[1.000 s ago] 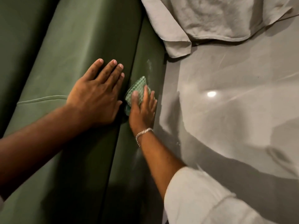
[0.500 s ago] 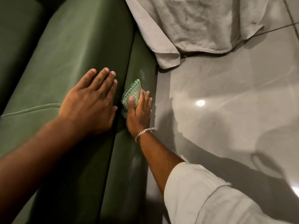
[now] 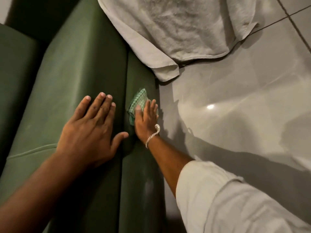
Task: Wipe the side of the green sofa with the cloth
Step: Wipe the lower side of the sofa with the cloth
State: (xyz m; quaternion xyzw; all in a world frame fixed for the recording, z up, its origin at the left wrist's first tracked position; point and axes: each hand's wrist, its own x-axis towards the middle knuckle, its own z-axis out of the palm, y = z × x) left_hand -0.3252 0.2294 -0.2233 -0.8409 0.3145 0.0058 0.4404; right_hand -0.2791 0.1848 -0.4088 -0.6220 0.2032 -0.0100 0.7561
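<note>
The green sofa (image 3: 75, 68) fills the left half of the view, its narrow side panel (image 3: 141, 165) dropping to the floor. My right hand (image 3: 145, 118) presses a folded green-and-white checked cloth (image 3: 138, 101) flat against that side panel, fingers pointing up the panel; a silver bracelet sits on the wrist. My left hand (image 3: 90, 126) lies palm down on the sofa's top surface, fingers spread, holding nothing. A pale dusty smear shows lower on the side panel.
A crumpled off-white towel (image 3: 176, 27) lies on the glossy grey tiled floor (image 3: 235, 101) at the top, one corner touching the sofa's side. A light reflects off the tiles to the right of my right hand. My light sleeve covers the lower right.
My right hand and the cloth have shifted slightly down the side panel toward the floor edge. My left thumb has spread outward. The camera has tilted, showing more of the towel.
</note>
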